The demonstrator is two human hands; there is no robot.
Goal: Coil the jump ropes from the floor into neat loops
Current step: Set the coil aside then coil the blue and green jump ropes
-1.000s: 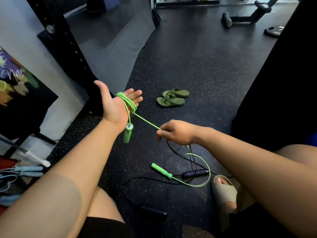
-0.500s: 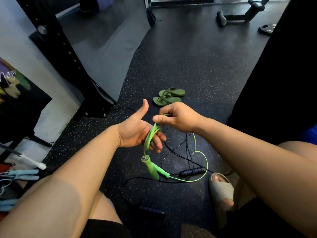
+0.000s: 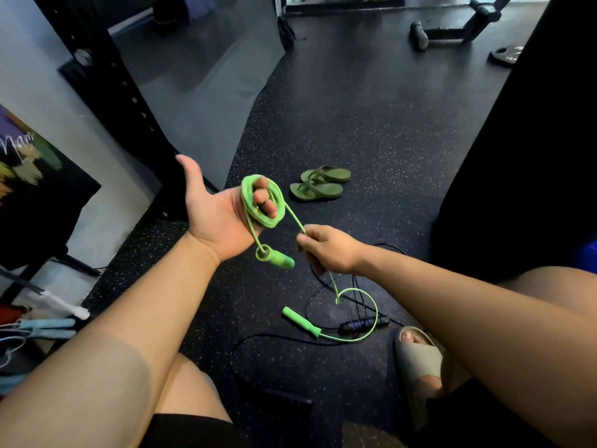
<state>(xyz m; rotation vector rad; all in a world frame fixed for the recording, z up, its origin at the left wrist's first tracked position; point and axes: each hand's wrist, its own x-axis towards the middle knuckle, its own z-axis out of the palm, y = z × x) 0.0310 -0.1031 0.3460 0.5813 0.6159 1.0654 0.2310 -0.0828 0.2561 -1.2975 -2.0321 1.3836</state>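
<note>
A bright green jump rope point(image 3: 258, 202) is wound in several loops around the fingers of my left hand point(image 3: 216, 218), palm up, thumb spread. One green handle point(image 3: 277, 258) dangles below that palm. My right hand point(image 3: 326, 250) pinches the free strand just right of the coil. From there the rope drops to the floor, curls once, and ends at the second green handle point(image 3: 300, 321). A black jump rope point(image 3: 363, 324) with a dark handle lies tangled on the floor under the green curl.
Green flip-flops point(image 3: 318, 187) lie on the black rubber floor beyond my hands. My sandalled foot point(image 3: 416, 360) rests at the lower right. Pale blue ropes point(image 3: 45, 328) lie at the left edge. A black rack upright point(image 3: 106, 85) stands left; a dark bulk fills the right.
My left hand turned palm up and lifted with the coil on its fingers. My right hand came down and right along the strand; the loose curl on the floor is shorter.
</note>
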